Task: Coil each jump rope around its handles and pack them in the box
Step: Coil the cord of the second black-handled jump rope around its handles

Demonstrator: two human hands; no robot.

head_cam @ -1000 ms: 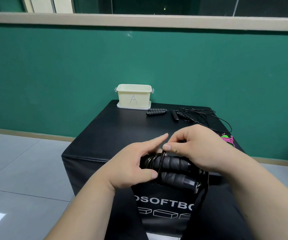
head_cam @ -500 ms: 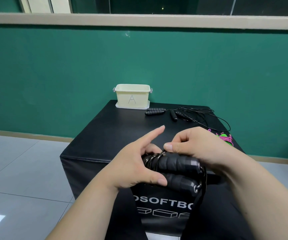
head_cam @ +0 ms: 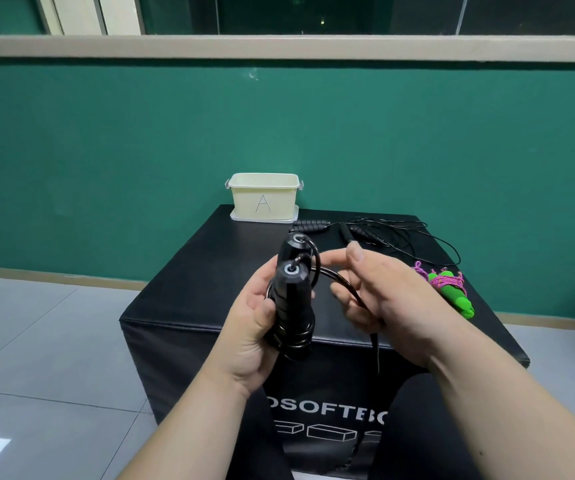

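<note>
Just left of the right hand (head_cam: 390,303), in the head view, the 2 black handles (head_cam: 291,289) stand bunched together, long axis near upright with the caps on top. The left hand (head_cam: 244,327) grips them, its fingers curled fully round. The rope (head_cam: 334,278) has a few turns on the lower end. Its free length arcs off the caps into the right hand, whose lower fingers curl loosely round it, forefinger straight. The next wrap likely goes leftward, across that axis. The box (head_cam: 263,199) sits well beyond both hands.
</note>
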